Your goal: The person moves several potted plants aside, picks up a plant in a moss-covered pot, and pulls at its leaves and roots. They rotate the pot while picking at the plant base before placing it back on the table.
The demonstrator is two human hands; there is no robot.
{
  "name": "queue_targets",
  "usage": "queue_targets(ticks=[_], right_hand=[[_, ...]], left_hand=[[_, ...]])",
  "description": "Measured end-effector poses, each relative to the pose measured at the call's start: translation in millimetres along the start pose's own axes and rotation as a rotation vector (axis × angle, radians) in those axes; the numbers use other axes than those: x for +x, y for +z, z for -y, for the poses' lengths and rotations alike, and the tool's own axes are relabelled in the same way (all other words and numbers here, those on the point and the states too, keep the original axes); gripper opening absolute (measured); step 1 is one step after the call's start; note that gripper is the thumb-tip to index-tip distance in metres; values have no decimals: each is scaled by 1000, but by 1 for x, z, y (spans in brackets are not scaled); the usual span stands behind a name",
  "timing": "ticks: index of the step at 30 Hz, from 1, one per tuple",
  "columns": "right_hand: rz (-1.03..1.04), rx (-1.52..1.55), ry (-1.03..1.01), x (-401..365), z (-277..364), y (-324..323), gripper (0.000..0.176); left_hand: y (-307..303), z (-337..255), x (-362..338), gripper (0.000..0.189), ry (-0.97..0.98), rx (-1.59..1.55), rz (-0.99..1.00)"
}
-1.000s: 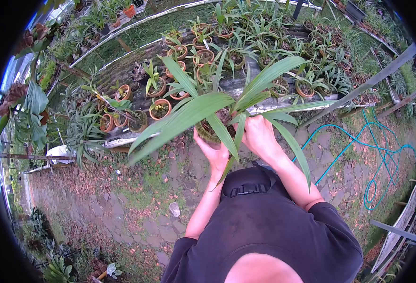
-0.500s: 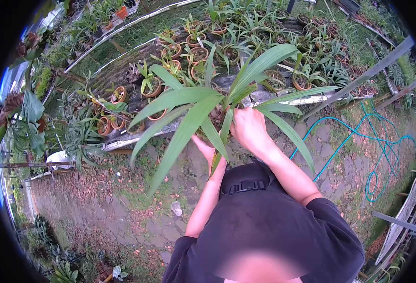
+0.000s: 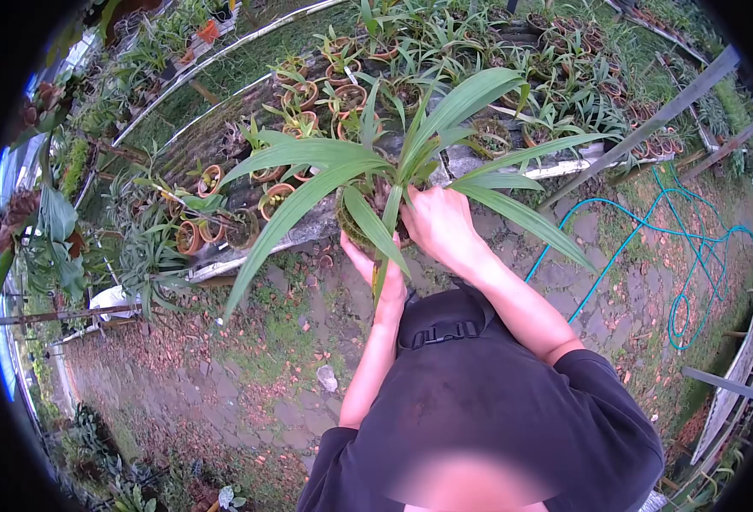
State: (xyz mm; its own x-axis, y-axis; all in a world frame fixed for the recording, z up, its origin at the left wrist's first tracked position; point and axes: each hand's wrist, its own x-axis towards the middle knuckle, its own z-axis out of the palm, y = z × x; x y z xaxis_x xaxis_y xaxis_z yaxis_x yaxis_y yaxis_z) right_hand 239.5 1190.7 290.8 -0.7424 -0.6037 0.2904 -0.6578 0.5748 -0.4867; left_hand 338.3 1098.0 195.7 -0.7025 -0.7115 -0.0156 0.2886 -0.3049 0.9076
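I am holding a plant with long green strap-shaped leaves (image 3: 366, 215) by its brown, mossy root clump, out in front of my chest and above the moss-patched stone paving (image 3: 265, 341). My left hand (image 3: 376, 271) is cupping the clump from below, fingers curled against it. My right hand (image 3: 440, 226) is closing round its other side. Just beyond, a long grey bench (image 3: 312, 226) is carrying small terracotta pots (image 3: 210, 179) of greenery. A turquoise hose (image 3: 641, 239) is lying on the ground to my right.

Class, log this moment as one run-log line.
left hand: holding potted plant from below | right hand: gripping its base | behind: clay pots | ground: blue hose
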Motion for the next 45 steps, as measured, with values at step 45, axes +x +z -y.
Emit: queue_targets(ticks=[45], right_hand=[[337, 440, 50, -39, -17, -88, 20]], left_hand=[[4, -22, -2, 70, -138, -150, -99]])
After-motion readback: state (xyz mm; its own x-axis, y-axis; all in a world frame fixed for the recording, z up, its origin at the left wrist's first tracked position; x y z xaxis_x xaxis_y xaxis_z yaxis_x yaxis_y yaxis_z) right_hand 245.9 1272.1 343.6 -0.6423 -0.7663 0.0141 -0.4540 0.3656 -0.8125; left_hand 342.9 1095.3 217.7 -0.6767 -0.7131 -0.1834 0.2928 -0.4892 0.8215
